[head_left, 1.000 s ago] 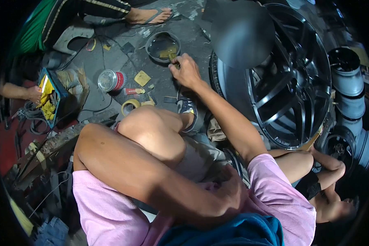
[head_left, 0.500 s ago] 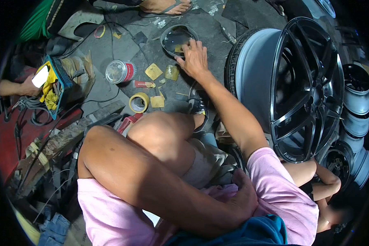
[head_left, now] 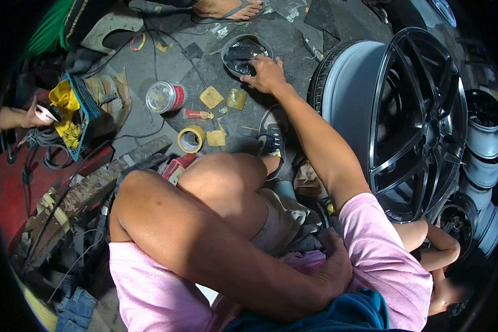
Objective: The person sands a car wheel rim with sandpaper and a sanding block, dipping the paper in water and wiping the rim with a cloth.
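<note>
My right hand [head_left: 265, 75] reaches over the rim of a round bowl [head_left: 224, 63] holding dark liquid. Its fingers are bent down at the liquid; whatever they grip is hidden. My left hand [head_left: 335, 264] lies against the pink shirt at my lap, fingers stretched out together, with nothing visible in it. Near the bowl on the floor are yellowish square pads [head_left: 211, 97], a red-labelled tin [head_left: 161, 98], a small red tube [head_left: 193, 114] and a roll of yellow tape [head_left: 191, 139].
To the right stands a large black-spoked wheel rim [head_left: 420, 133] beside a tire [head_left: 320, 72], with stacked rims [head_left: 484, 144] behind. At left another person's hand [head_left: 39, 114] holds a phone near a blue basket [head_left: 88, 105]. A wooden beam [head_left: 83, 193] and cables lie nearby.
My right hand has dipped further into the bowl, its fingers curling in, and the yellowish piece there no longer shows. The liquid is stirred. The other person's phone has tilted. My left hand stays put.
</note>
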